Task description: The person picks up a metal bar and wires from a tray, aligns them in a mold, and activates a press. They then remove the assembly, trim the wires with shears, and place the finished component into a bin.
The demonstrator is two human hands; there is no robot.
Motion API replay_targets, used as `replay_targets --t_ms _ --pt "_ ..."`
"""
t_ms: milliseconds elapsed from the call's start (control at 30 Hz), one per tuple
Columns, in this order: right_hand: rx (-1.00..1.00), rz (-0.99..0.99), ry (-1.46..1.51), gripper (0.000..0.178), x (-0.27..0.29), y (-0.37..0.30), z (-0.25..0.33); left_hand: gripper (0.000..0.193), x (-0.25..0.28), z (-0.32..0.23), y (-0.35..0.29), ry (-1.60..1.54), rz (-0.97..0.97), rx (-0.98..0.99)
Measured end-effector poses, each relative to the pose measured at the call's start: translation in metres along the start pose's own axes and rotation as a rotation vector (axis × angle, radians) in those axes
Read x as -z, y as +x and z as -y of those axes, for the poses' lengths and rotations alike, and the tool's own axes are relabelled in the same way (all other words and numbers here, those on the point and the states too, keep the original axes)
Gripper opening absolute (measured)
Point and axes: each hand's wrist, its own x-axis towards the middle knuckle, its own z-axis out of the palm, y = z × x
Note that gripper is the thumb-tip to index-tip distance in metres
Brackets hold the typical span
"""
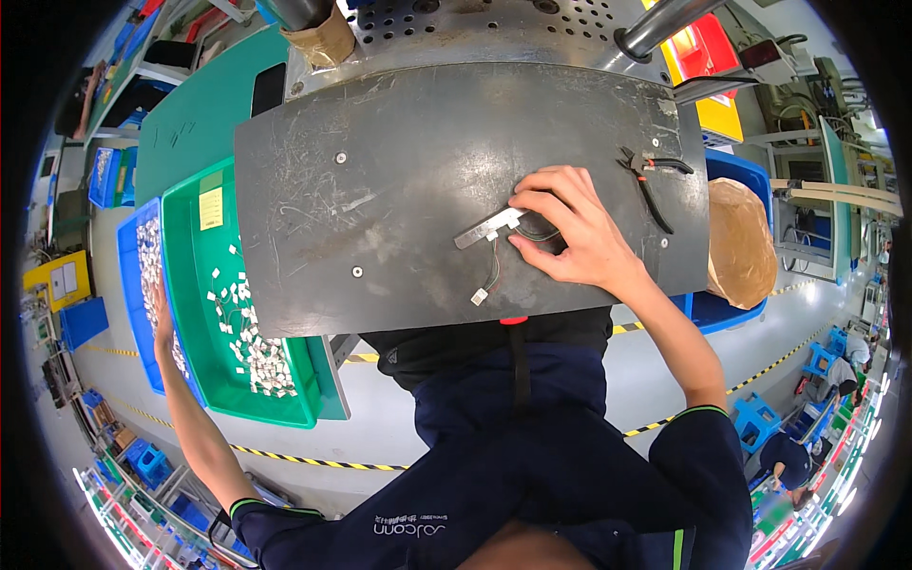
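Observation:
On the dark metal work plate (408,199), my right hand (579,228) curls its thumb and fingers around the right end of a short silver metal bar (470,236). Small white connectors lie along the bar's edge. From one, a thin wire runs down to another white connector (480,296) on the plate; a dark wire loops between thumb and fingers. My left hand (163,318) reaches into the narrow blue bin (133,285) at far left, among many small white parts. Its fingers are too small and partly hidden to read.
A green bin (204,380) holding wired white connectors stands between the blue bin and the plate. Red-and-black cutting pliers (648,185) lie at the plate's right. Beyond that edge, a blue crate holds brown paper (741,242). A perforated metal machine base (475,33) borders the far side.

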Motion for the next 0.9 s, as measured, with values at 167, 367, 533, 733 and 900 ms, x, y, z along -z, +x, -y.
replay_targets --t_ms 167,367,533,733,900 --pt "0.033 -0.031 0.060 0.035 -0.003 0.003 0.000 0.040 0.098 -0.017 0.005 0.064 -0.193 -0.036" --pt "0.062 -0.035 -0.022 0.030 0.003 -0.006 -0.005 0.012 0.146 -0.478 -0.086 -0.580 0.129 -0.271" --pt "0.091 -0.075 0.010 0.029 -0.008 -0.002 -0.003 0.030 0.099 -0.609 -0.152 -0.563 0.002 -0.643" --pt "0.052 -0.095 0.027 0.024 -0.006 -0.011 -0.002 0.029 0.050 -0.627 -0.164 -0.521 -0.157 -0.542" --pt "0.033 -0.098 0.025 0.020 -0.008 -0.009 0.002 0.022 0.042 -0.623 -0.165 -0.486 -0.317 -0.616"
